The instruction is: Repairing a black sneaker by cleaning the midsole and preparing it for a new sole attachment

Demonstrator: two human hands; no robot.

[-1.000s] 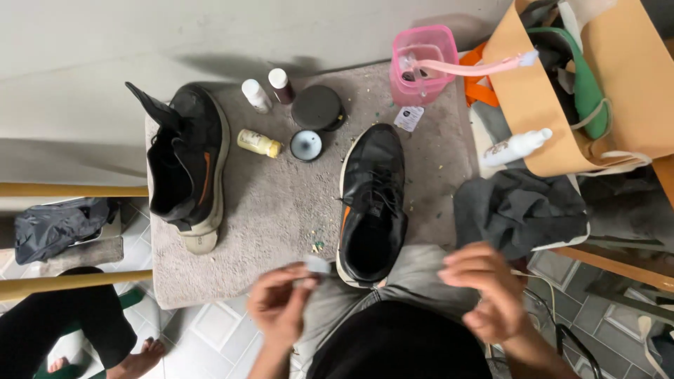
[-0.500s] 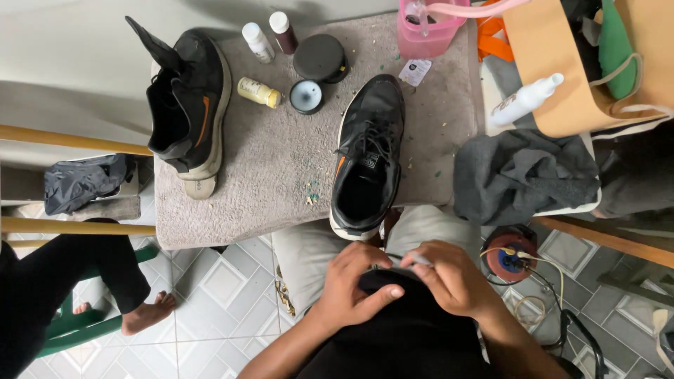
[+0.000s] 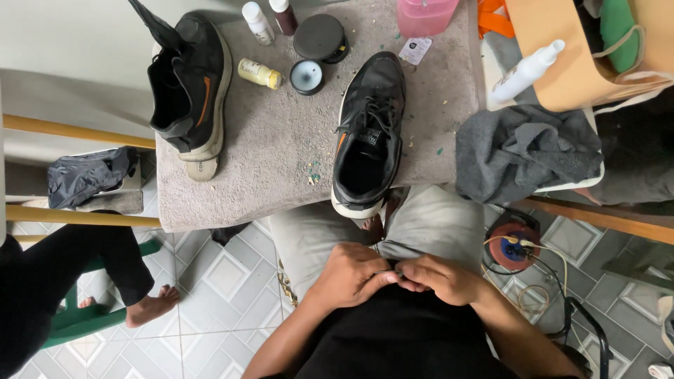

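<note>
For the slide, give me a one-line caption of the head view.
Left hand and right hand meet at the lap, below a black shoe on a grey mat.

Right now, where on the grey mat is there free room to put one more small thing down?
The grey mat is bare between the tilted high-top shoe and the black sneaker, though crumbs lie there. The strip right of the sneaker is also free. The far edge is crowded with bottles and tins.

A grey cloth (image 3: 523,151) lies at three o'clock; a round open tin (image 3: 307,76) sits at twelve.
</note>
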